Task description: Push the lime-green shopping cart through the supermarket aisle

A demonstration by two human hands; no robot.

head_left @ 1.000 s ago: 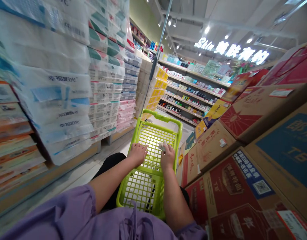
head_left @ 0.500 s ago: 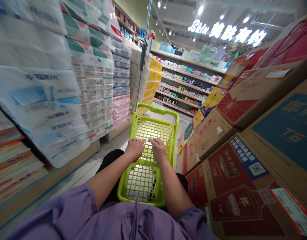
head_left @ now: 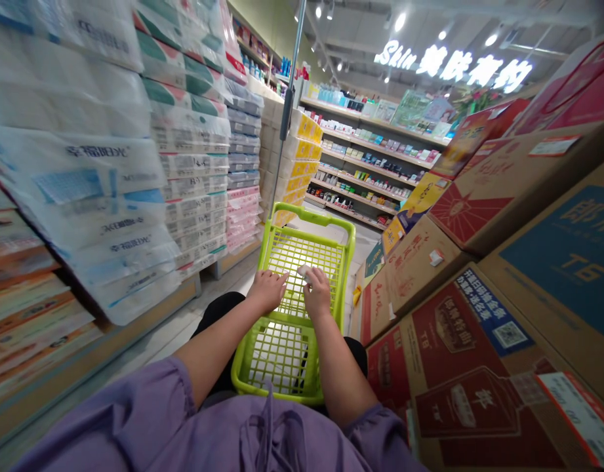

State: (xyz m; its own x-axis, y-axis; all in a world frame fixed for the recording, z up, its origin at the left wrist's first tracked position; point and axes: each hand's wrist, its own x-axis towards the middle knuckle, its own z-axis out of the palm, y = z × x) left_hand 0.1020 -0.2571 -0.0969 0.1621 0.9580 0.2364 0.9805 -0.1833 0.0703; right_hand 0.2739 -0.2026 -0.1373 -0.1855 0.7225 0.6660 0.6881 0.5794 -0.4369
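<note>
A lime-green plastic shopping basket (head_left: 302, 328) with grid walls stands tilted before me, between my black-trousered knees. My left hand (head_left: 269, 290) lies over the left part of its mesh, palm down, fingers stretched toward the middle. Pinched in my right hand (head_left: 318, 295) is a small crumpled white tissue (head_left: 304, 270), held just over the mesh near the basket's middle. Whether the tissue touches the mesh, I cannot tell. At the far end is the basket's handle (head_left: 314, 215).
On the left rise tall stacks of plastic-wrapped tissue packs (head_left: 119, 196) on a low platform. Cardboard cartons (head_left: 459, 341) are piled close on the right. A slim metal pole (head_left: 288, 105) stands beyond the basket, and shelves of small boxed goods (head_left: 370, 157) cross the back.
My right hand with the tissue has moved left toward the basket's middle, then slightly back right. My left hand stays on the left side. The view has shifted a little.
</note>
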